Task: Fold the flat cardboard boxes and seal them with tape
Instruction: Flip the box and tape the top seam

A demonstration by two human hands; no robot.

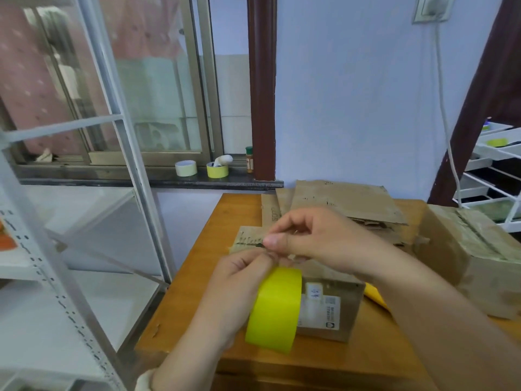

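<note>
Your left hand (239, 280) grips the yellow tape roll (275, 310); your right hand (307, 235) pinches its end above the cardboard box (329, 309).

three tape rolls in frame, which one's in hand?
The bright yellow-green roll over the box, held by the left hand. The pale roll and other yellow-green roll sit on the windowsill.

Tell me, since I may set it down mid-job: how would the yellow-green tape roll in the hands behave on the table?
The tape roll is a wide ring, so on its edge it would probably roll along the wooden table; laid flat it should stay. The left hand holds it alone, so it is likely light. It looks stiff.
</note>
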